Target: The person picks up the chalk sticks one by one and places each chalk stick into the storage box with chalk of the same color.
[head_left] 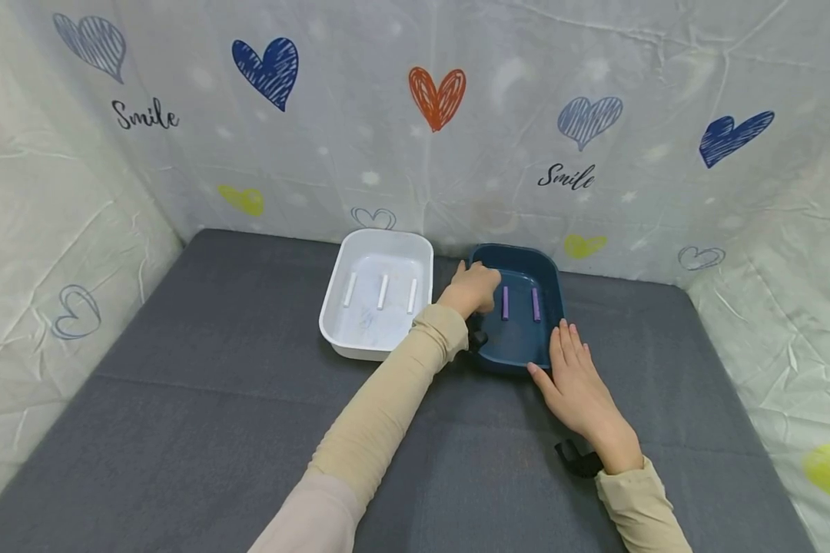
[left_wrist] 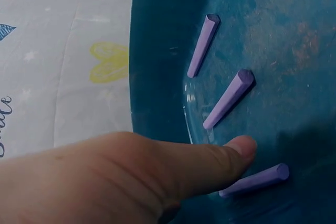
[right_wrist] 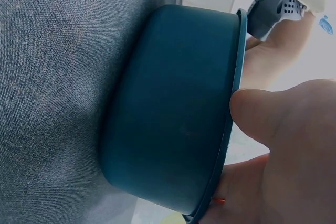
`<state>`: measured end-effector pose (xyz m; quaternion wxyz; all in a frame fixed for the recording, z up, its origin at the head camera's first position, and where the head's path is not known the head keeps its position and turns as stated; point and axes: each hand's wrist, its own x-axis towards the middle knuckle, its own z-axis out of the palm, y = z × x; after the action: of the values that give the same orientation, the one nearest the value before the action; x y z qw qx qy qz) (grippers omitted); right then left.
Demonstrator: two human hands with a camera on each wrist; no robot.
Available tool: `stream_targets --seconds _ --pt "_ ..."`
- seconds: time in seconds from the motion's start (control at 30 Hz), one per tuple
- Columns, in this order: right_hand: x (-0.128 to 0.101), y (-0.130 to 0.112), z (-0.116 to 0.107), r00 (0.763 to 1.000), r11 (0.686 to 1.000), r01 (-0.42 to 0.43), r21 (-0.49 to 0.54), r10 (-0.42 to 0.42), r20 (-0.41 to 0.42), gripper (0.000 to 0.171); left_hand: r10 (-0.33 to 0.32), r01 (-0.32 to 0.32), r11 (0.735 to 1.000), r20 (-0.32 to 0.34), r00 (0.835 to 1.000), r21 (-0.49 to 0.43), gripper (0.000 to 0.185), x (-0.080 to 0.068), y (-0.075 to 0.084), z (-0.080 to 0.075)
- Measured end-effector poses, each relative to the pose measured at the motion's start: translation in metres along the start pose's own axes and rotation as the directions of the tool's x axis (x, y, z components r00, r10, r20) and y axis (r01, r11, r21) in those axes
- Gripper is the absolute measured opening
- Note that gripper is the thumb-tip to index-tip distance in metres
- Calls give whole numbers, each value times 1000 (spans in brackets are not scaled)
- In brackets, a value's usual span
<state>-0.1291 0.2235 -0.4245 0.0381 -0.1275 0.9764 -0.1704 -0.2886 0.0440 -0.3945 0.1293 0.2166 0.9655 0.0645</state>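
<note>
While the right hand (head_left: 581, 384) presses flat, straight fingers on the blue tray (head_left: 549, 338) rim at frame centre, steadying it, the left hand (head_left: 472, 288) reaches inside, fingers extended beside purple sticks (head_left: 506, 302).

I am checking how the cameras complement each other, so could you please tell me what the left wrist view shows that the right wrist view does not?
Only the left wrist view shows the inside of the blue tray: three purple sticks on its floor, the left hand reaching in with a fingertip near the lowest stick, and the heart-printed cloth behind. Only the right wrist view shows the tray's outer wall standing on the grey mat, with the right hand against the rim. Both show the blue tray itself.
</note>
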Motion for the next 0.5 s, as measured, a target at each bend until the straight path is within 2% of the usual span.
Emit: stream_targets --seconds 0.23,0.5 --pt "-1 3 -2 1000 1000 8 12 -8 9 80 28 -28 999 -27 999 -16 20 -3 -2 -2" --pt "-4 10 -12 999 996 21 84 -24 35 80 63 -65 998 -63 996 -19 12 -6 -3 -3"
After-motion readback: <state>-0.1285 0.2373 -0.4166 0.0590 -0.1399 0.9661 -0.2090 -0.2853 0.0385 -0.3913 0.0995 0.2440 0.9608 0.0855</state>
